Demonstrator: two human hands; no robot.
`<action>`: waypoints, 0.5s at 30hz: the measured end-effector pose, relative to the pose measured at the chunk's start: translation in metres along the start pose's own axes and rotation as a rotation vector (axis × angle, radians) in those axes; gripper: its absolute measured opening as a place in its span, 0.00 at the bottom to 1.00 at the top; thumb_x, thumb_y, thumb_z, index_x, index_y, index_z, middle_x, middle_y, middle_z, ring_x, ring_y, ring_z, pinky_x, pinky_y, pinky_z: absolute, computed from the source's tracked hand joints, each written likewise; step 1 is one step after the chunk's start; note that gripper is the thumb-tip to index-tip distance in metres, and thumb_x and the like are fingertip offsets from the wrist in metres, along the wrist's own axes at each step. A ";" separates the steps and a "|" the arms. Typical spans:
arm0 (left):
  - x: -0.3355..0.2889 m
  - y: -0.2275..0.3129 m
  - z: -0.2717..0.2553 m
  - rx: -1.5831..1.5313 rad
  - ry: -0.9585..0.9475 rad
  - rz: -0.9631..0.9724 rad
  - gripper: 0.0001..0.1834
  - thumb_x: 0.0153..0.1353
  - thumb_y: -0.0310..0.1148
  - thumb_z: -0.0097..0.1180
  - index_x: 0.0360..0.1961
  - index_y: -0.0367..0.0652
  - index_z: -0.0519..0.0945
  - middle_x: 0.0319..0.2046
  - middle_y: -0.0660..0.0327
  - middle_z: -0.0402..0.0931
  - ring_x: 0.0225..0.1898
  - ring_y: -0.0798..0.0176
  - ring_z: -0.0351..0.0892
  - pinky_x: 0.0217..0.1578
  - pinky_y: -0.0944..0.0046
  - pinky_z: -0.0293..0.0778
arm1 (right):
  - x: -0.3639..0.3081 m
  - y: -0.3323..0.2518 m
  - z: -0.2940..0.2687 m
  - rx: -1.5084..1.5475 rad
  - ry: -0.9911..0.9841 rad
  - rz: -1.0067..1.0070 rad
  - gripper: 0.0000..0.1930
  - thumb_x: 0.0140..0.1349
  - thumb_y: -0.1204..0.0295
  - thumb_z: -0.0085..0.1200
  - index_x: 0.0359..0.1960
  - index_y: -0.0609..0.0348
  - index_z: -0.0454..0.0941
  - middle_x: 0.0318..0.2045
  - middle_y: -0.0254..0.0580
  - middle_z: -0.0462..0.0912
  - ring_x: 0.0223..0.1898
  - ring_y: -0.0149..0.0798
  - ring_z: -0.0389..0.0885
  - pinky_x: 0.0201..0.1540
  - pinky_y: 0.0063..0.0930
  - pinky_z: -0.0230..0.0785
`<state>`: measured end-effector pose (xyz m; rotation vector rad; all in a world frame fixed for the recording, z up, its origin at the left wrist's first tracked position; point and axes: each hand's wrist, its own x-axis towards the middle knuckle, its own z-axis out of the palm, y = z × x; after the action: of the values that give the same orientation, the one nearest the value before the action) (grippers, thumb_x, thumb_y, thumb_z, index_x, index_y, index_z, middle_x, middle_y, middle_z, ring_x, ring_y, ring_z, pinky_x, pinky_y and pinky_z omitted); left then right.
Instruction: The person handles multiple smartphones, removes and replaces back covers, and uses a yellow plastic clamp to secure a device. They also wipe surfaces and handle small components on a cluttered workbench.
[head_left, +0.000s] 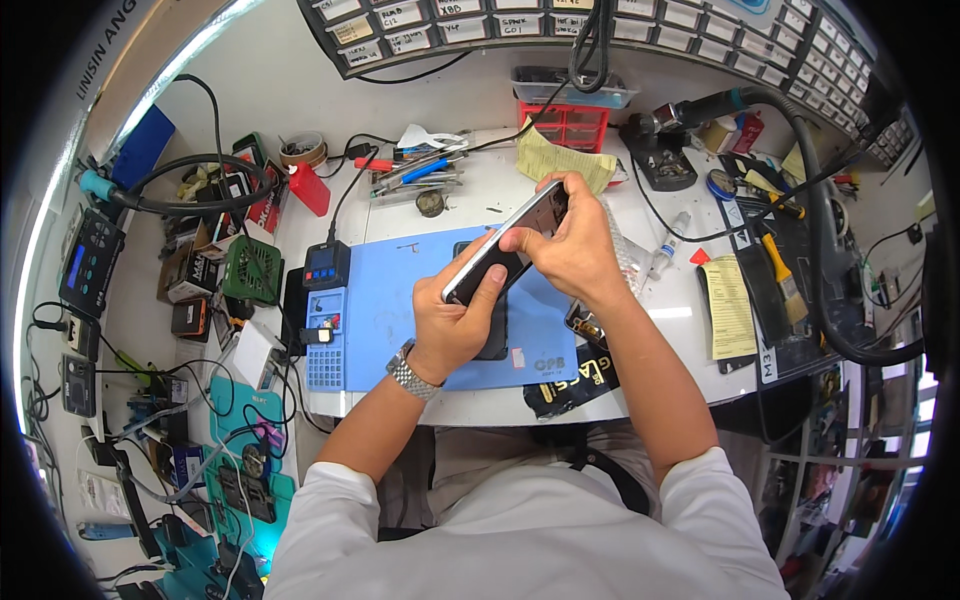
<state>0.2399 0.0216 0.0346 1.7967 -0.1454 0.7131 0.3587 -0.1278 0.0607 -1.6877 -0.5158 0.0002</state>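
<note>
Both hands hold a smartphone [541, 213] with a dark screen and a silver-white edge, tilted above the blue work mat [385, 300]. My left hand [458, 318], with a metal watch on its wrist, is closed round the lower left end, thumb on the screen side. My right hand [578, 245] grips the upper right end, its thumb bent over the screen. Under the hands a second dark phone-shaped piece [494, 340] lies on the mat, partly hidden. A small metallic phone part [585, 325] sits at the mat's right edge, beside a black packet [575, 388].
A small blue-black device [326, 265] stands at the mat's left. Screwdrivers and tweezers [425, 170] lie behind it, near a red bottle [308, 189]. Yellow paper slips [730, 305], a yellow-handled brush [784, 277] and a thick black hose [822, 250] are at the right. Labelled drawers [460, 30] hang above.
</note>
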 end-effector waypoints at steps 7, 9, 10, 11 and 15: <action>0.007 0.000 -0.003 0.146 0.050 0.104 0.21 0.73 0.25 0.66 0.66 0.34 0.84 0.35 0.56 0.91 0.30 0.74 0.86 0.31 0.70 0.79 | -0.002 -0.008 0.003 -0.238 0.187 -0.408 0.33 0.50 0.73 0.81 0.58 0.57 0.76 0.49 0.50 0.82 0.49 0.44 0.81 0.53 0.39 0.73; 0.008 -0.001 -0.007 0.209 0.030 0.137 0.20 0.71 0.23 0.66 0.63 0.31 0.85 0.40 0.53 0.92 0.36 0.71 0.89 0.36 0.69 0.82 | -0.003 -0.008 0.009 -0.251 0.184 -0.643 0.28 0.52 0.77 0.76 0.56 0.51 0.80 0.57 0.51 0.78 0.57 0.51 0.78 0.61 0.46 0.69; 0.008 -0.001 -0.009 0.225 0.031 0.151 0.20 0.71 0.22 0.67 0.62 0.30 0.85 0.42 0.51 0.93 0.38 0.69 0.91 0.39 0.68 0.84 | -0.004 -0.007 0.010 -0.156 0.080 -0.673 0.26 0.52 0.80 0.73 0.54 0.48 0.82 0.59 0.51 0.76 0.60 0.53 0.75 0.64 0.49 0.65; 0.008 -0.002 -0.008 0.222 0.033 0.225 0.26 0.67 0.19 0.67 0.67 0.36 0.84 0.29 0.54 0.87 0.23 0.66 0.83 0.26 0.65 0.76 | -0.005 -0.007 0.012 -0.050 -0.016 -0.708 0.25 0.52 0.82 0.70 0.51 0.45 0.85 0.62 0.50 0.74 0.63 0.56 0.73 0.68 0.52 0.62; 0.008 -0.005 -0.010 0.242 0.028 0.276 0.27 0.65 0.17 0.66 0.67 0.37 0.84 0.30 0.53 0.87 0.23 0.63 0.84 0.26 0.63 0.77 | -0.011 -0.003 0.016 -0.100 -0.071 -0.718 0.20 0.48 0.86 0.65 0.39 0.44 0.89 0.59 0.47 0.76 0.60 0.53 0.75 0.64 0.47 0.62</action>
<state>0.2444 0.0343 0.0364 2.0186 -0.3039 0.9853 0.3434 -0.1165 0.0573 -1.5200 -1.1653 -0.4936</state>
